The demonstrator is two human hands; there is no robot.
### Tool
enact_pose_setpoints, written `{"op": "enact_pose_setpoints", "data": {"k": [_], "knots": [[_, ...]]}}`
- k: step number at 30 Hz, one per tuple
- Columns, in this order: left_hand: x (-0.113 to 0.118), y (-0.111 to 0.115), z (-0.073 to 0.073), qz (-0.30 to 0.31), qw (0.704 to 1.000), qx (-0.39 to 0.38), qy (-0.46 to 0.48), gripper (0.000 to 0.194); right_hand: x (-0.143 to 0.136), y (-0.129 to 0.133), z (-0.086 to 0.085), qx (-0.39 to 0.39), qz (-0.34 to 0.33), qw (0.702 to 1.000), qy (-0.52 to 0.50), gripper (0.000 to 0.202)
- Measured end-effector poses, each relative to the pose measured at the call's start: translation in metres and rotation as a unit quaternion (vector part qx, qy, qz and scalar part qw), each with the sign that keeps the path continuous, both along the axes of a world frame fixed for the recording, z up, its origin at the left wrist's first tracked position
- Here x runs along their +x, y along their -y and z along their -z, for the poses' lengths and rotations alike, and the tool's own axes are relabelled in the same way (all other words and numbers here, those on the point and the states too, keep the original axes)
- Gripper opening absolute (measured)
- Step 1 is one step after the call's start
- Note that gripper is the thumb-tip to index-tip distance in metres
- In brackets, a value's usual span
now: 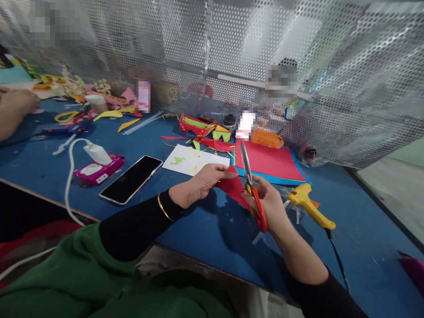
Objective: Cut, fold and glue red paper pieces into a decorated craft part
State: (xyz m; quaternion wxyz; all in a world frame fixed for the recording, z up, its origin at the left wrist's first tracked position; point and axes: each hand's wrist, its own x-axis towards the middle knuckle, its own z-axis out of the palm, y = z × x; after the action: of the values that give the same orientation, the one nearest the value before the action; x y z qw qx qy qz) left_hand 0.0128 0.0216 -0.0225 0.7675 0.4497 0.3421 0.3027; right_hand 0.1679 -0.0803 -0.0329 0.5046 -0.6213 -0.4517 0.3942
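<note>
My left hand (207, 180) pinches the upper left part of a small red sheet of paper (232, 187) between thumb and fingers. Red-handled scissors (257, 207) are in my right hand (270, 201), their metal blades pointing up and away from me. The blades are beside the paper, and my right thumb and fingertips touch its right edge. Just behind my left hand lies a white card (180, 160) with green and yellow bits on it. A yellow glue gun (311, 205) rests to the right of my right hand.
Red sheets (268, 161) lie on a blue sheet behind the scissors. Red and green paper cutouts (198, 127) stand near a perforated metal screen (238, 53). On the left are a phone (131, 180), a purple socket block (99, 170) with a white cable, and another person's hand (18, 106).
</note>
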Motion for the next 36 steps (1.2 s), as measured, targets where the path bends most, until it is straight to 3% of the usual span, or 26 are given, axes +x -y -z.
{"op": "enact_pose_setpoints", "data": {"k": [4,9,13,24,36], "knots": [[-0.002,-0.004,0.0,-0.011,1.0,0.014,-0.023,0.017,0.004,0.001,0.0,0.01,-0.002,1.0,0.029,0.061],[-0.008,-0.009,-0.007,0.033,0.994,0.075,-0.07,0.014,0.007,0.001,0.001,0.043,0.009,0.994,0.098,0.056],[-0.014,-0.018,-0.012,0.002,0.995,0.081,-0.063,0.007,0.016,0.004,0.0,0.068,0.012,0.985,0.161,0.051],[-0.027,-0.035,-0.02,-0.096,0.992,0.074,-0.021,0.009,0.035,0.014,-0.021,0.026,-0.047,0.906,0.42,0.063],[-0.027,-0.036,-0.01,-0.021,0.989,0.134,-0.06,0.006,0.033,0.012,-0.015,0.06,-0.058,0.862,0.5,0.046]]}}
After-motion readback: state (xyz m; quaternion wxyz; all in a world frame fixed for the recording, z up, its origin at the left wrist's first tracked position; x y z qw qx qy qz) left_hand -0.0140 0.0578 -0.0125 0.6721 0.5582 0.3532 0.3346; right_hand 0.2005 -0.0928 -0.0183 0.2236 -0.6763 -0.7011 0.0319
